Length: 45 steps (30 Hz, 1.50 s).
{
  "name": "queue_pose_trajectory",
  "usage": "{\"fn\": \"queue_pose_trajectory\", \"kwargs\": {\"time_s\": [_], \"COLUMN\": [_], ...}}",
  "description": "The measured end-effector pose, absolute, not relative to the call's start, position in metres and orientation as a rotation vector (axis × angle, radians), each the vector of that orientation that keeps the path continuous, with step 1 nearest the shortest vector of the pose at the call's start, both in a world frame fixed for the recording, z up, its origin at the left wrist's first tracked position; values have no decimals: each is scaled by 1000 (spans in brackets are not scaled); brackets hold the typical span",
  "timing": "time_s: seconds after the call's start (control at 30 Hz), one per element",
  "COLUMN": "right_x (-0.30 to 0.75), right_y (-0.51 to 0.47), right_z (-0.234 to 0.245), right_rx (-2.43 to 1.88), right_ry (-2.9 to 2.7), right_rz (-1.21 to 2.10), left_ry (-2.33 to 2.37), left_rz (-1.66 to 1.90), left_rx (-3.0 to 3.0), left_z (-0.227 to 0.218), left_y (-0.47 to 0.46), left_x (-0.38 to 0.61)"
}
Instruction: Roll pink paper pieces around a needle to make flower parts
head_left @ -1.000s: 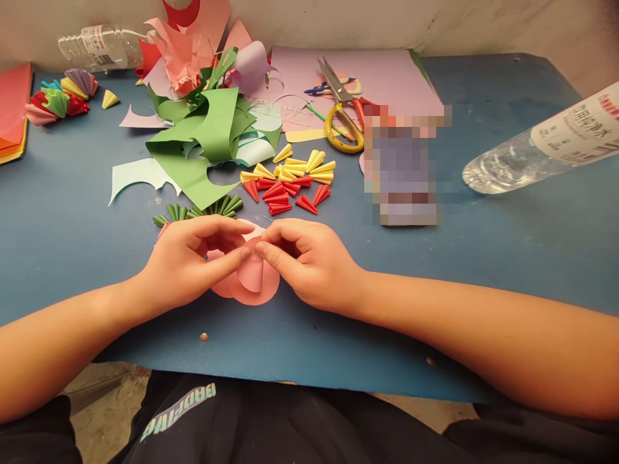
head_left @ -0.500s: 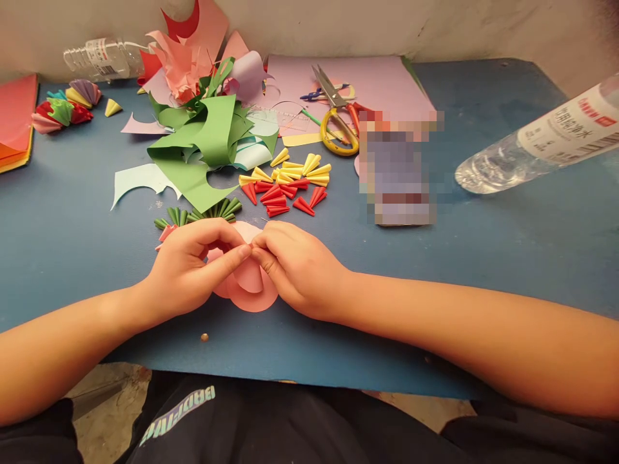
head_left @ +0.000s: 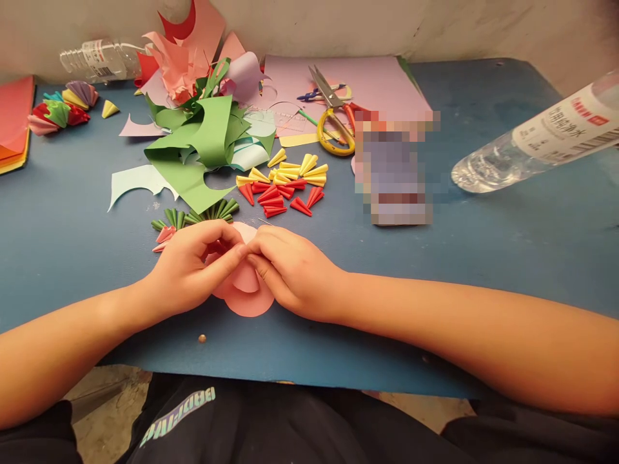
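My left hand [head_left: 193,265] and my right hand [head_left: 296,269] meet fingertip to fingertip, thumbs pinching the top of a small pink paper piece [head_left: 245,280]. It looks like part of a circle; its upper edge is hidden by the fingers. Beneath lie flat pink paper circles [head_left: 249,305], partly covered by my hands. Small green paper cones [head_left: 220,211] and a few pink cones [head_left: 165,236] sit just beyond my left hand. Past the right hand are red cones [head_left: 273,201] and yellow cones [head_left: 293,173]. A thin needle-like sliver [head_left: 264,222] shows above my right fingers.
Green paper scraps [head_left: 188,161] are heaped behind the cones, near yellow-handled scissors [head_left: 333,122]. A water bottle [head_left: 546,135] stands at right; an empty bottle [head_left: 104,60] lies at back left. Colored paper sheets [head_left: 14,122] rest at the left edge, and a pixelated rectangle [head_left: 394,174] is right of centre.
The fingers have shifted slightly on the pink paper piece, the right fingertips now closer over its top. The whole view has moved a little; other things on the table stay put.
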State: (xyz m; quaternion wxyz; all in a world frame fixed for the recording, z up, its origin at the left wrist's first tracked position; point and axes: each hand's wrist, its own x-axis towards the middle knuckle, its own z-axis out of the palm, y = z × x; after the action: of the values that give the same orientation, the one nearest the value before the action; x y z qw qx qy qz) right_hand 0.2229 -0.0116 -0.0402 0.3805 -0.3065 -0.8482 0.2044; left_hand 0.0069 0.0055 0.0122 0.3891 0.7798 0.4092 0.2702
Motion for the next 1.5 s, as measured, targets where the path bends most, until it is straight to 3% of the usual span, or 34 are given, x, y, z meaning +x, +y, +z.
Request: {"fn": "queue_pose_trajectory", "kwargs": {"time_s": [0.47,0.7,1.07,1.5], "right_x": [225,226,227,228], "right_y": [-8,-7,-6,-4], "right_z": [-29,-39,-28,-30], "right_rx": [-1082,-900,-1088,-868], "right_ry": [-2389,-2264,-2231,-1909], "right_rz": [609,610,748,846], "left_ry": [1115,1138,1181,1147], "left_rz": [768,785,884,856], "left_rx": [1889,1784,1670,1578], "left_z": [12,13,8,13], "left_y": [2,5,4,9], "left_x": [2,3,-4,4]}}
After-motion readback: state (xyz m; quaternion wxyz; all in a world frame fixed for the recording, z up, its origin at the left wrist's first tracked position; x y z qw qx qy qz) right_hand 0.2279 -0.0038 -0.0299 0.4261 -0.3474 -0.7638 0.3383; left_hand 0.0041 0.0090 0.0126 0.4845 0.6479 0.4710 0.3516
